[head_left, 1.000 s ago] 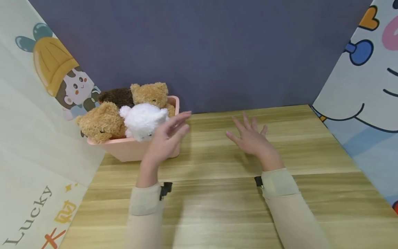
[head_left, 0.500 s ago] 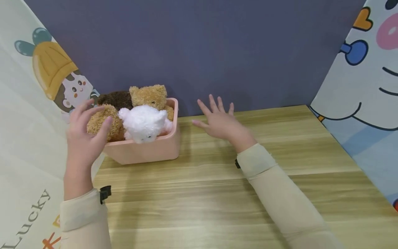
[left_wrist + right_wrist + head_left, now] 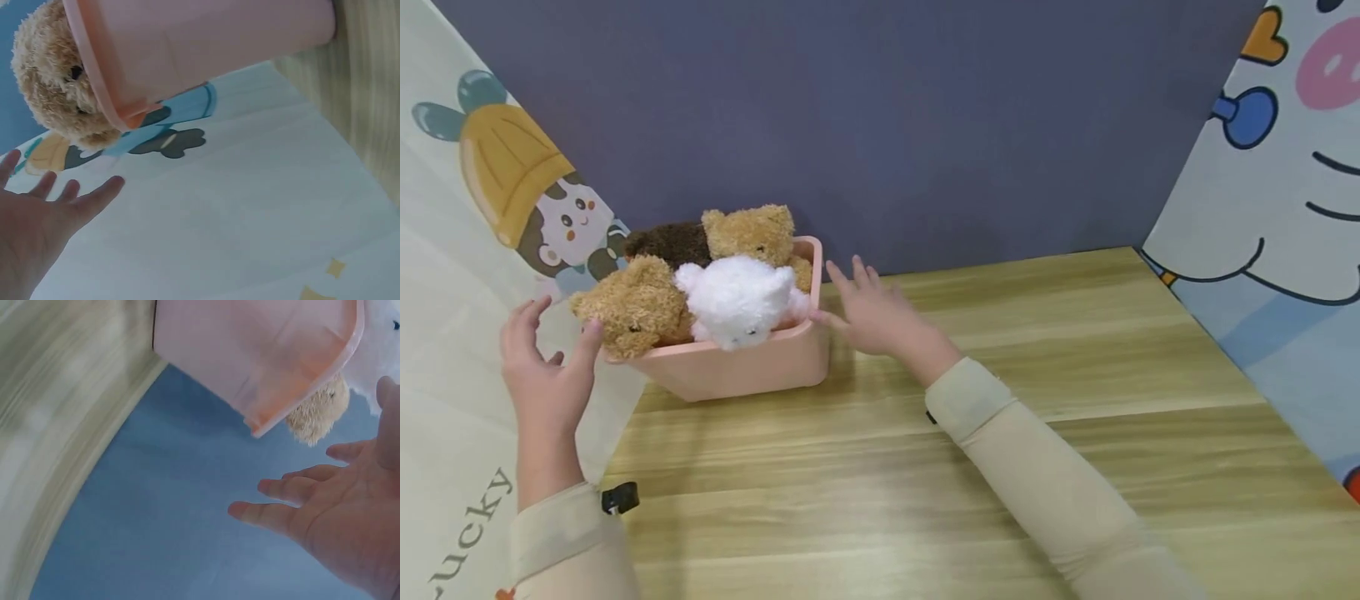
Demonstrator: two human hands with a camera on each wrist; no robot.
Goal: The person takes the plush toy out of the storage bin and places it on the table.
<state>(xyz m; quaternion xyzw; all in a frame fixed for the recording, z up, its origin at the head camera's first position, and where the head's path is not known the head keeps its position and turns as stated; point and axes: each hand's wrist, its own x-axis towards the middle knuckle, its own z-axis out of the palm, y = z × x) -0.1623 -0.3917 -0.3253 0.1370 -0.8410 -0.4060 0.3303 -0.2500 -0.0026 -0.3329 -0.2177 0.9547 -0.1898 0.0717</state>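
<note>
A pink bin (image 3: 730, 372) stands at the back left of the table, filled with plush toys. A white plush bear (image 3: 737, 300) leans over its front rim, and a light-brown plush bear (image 3: 640, 308) sits at the left end. Behind them are a dark-brown plush toy (image 3: 672, 244) and another tan plush bear (image 3: 748, 233). My left hand (image 3: 546, 367) is beside the bin's left end, fingers spread and holding nothing. My right hand (image 3: 876, 317) reaches to the bin's right end with fingers extended; the right wrist view shows its palm apart from the bin wall (image 3: 250, 350).
The wood-grain table (image 3: 1000, 400) extends to the right of the bin. A dark blue-grey panel (image 3: 910, 133) rises behind it. Printed cloth walls stand on the left (image 3: 460, 333) and right (image 3: 1300, 275), the left one close to my left hand.
My left hand has moved left, from in front of the bin to past its left end. My right hand has moved left from over the table to the bin's right end.
</note>
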